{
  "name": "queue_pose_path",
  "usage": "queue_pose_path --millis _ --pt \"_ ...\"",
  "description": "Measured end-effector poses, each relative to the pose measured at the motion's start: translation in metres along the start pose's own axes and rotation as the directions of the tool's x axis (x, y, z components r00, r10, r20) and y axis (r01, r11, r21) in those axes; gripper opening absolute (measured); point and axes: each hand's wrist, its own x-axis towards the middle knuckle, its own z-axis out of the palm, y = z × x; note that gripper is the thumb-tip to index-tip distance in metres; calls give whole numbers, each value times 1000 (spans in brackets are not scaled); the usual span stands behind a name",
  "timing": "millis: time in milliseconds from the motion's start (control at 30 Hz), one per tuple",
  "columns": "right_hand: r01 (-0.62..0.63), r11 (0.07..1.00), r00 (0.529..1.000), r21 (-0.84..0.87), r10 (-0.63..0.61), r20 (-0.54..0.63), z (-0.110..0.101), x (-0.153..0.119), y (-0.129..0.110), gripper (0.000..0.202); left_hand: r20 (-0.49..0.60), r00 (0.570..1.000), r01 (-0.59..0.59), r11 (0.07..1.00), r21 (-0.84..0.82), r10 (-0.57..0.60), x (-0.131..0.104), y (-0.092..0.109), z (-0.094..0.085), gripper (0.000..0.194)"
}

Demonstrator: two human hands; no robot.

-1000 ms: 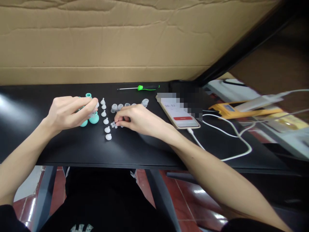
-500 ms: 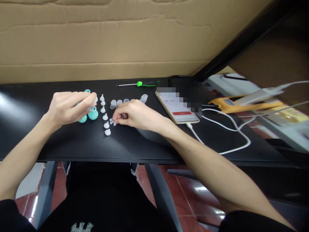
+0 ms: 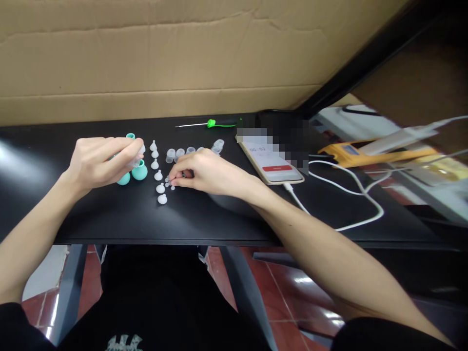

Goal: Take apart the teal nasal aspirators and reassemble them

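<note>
My left hand (image 3: 106,160) is closed on a translucent cup-like piece (image 3: 137,161), held above several teal round pots (image 3: 139,170). Beside it, a column of small white bulb-shaped pieces (image 3: 158,175) runs down the black table. My right hand (image 3: 197,170) pinches at a group of tiny translucent discs (image 3: 173,187); whatever its fingertips hold is too small to make out. Behind that hand stands a row of clear cups (image 3: 170,155), partly hidden by the knuckles.
A green-handled screwdriver (image 3: 211,124) lies at the back of the black table (image 3: 109,219). To the right are a phone (image 3: 281,168) on a white cable (image 3: 365,195) and a yellow tool (image 3: 340,153). Cardboard (image 3: 157,58) stands behind.
The view has shifted slightly. Both hands keep nearly the same places and poses, with the right fingertips still at the tiny discs.
</note>
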Motion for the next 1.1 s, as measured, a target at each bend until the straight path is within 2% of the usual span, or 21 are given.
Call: queue_pose_path --millis 67,200,633,933,1100 --pt "-1 1000 1000 3 1 -3 0 0 -1 15 -6 1000 22 999 -32 -22 0 0 0 18" --pt "10 1000 1000 11 -10 -5 1 1 2 12 69 991 118 991 -55 -115 -1 1 0 22" --pt "19 999 1000 39 -19 -8 3 2 6 14 91 992 82 997 14 -83 1 2 -2 25" --pt "14 998 1000 59 -15 15 3 3 7 13 119 980 174 977 -125 -159 -2 1 -1 23" --pt "31 993 1000 113 -31 0 6 3 9 13 110 989 107 993 -58 -101 -3 0 -3 23"
